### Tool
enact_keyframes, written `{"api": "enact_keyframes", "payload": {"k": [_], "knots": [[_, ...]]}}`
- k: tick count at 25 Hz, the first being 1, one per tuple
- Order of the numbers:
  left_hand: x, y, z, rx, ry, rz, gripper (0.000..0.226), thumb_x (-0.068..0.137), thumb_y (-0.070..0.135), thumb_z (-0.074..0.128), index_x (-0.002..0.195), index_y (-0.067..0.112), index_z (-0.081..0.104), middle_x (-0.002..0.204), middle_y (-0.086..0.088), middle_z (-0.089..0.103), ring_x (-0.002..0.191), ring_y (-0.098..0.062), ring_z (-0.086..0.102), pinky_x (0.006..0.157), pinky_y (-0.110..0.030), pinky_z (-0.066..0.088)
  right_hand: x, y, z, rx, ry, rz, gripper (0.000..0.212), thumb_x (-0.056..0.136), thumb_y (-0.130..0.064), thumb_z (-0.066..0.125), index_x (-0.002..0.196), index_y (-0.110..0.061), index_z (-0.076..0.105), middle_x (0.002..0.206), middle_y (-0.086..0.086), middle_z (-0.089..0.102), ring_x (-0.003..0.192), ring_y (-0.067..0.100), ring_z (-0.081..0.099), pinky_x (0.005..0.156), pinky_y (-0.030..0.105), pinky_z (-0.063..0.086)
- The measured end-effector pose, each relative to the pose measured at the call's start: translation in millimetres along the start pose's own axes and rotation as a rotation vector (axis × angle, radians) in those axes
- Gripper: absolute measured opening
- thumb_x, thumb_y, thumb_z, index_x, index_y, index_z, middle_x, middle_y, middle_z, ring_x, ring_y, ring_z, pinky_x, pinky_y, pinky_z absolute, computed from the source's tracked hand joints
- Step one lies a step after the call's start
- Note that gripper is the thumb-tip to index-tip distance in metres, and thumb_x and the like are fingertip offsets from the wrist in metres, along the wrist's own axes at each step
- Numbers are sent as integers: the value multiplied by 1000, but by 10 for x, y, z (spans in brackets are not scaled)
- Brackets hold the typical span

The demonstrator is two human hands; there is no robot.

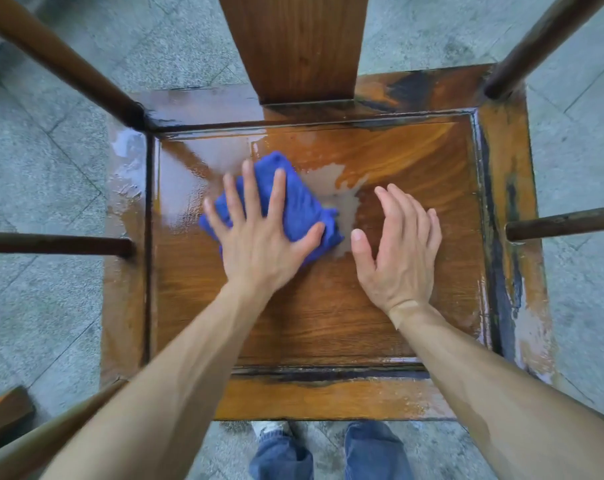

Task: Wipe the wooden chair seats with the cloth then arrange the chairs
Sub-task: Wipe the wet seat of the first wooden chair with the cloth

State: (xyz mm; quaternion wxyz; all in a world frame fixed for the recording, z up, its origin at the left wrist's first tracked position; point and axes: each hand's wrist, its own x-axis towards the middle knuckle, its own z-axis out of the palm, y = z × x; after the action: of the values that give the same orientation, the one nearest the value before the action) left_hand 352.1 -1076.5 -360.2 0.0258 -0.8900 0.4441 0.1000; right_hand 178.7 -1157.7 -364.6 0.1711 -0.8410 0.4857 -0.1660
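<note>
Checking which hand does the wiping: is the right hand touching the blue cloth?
Apart. The head view shows wet seat between the right hand and the blue cloth; only the left hand presses on it.

Paved courtyard or hall: grey stone floor tiles, wooden chair.

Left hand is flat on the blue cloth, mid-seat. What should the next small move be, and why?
Probably slide the blue cloth to the person's right with the left hand, over the pale wet patch beside it. The chair seat looks wet and glossy around the cloth, and that puddle is not yet wiped. The right hand is open and holds nothing.
</note>
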Motion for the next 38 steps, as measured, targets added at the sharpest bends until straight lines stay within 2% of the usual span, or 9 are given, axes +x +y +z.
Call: {"api": "enact_keyframes", "payload": {"k": [5,9,14,18,21,27,30,34,38], "knots": [[882,763,-98,36,63,426,92,87,78,24,158,20,22,167,-10,14,154,-29,14,122,-54,11,-24,19,21,48,66,1,66,96,-50,41,150,-15,31,159,17,32,143,37,36,117,58,24],[1434,1432,-169,22,23,522,85,94,67,25,159,14,13,168,-13,5,155,-28,6,124,-45,4,-2,58,44,80,135,-42,65,97,-46,46,150,-11,32,157,23,31,140,41,38,112,57,32],[1118,991,-124,14,72,625,75,95,55,23,158,14,22,167,-10,14,154,-25,15,123,-45,11,-16,89,15,132,149,-12,67,95,-45,48,149,-7,35,157,21,31,139,38,38,114,50,31],[172,-222,-54,23,89,460,74,93,54,30,157,16,26,167,-8,17,153,-25,19,123,-44,14,-45,106,-114,176,100,20,64,98,-46,44,150,-10,35,156,17,33,138,36,36,116,48,30],[-847,-925,45,81,7,269,81,90,60,33,156,12,28,167,-12,14,154,-28,17,122,-50,17,-178,300,-275,-50,43,62,60,100,-46,40,150,-14,35,152,13,39,135,35,38,113,56,31],[-1947,-724,256,95,-74,146,86,89,74,29,150,15,42,164,-18,22,149,-39,26,117,-61,24,-280,599,-378,-214,-101,115,55,99,-48,33,144,-17,44,153,10,40,140,33,33,120,58,19],[-1516,-207,212,85,-29,277,84,84,73,41,153,24,39,165,-16,20,150,-38,24,117,-61,23,-273,609,-356,-190,-91,129,54,99,-47,31,142,-18,46,154,8,40,141,35,35,123,55,15],[-388,657,84,43,36,318,86,86,78,31,158,32,19,168,-9,7,155,-32,9,122,-56,11,-278,603,-342,-131,-6,145,58,98,-47,36,147,-16,40,152,9,42,138,35,40,122,54,19],[912,1580,22,31,109,447,83,87,77,29,157,33,20,168,-11,12,153,-34,14,121,-58,12,-267,605,-340,-185,-32,166,61,97,-49,38,149,-17,37,152,10,42,137,34,41,122,54,19]]}}
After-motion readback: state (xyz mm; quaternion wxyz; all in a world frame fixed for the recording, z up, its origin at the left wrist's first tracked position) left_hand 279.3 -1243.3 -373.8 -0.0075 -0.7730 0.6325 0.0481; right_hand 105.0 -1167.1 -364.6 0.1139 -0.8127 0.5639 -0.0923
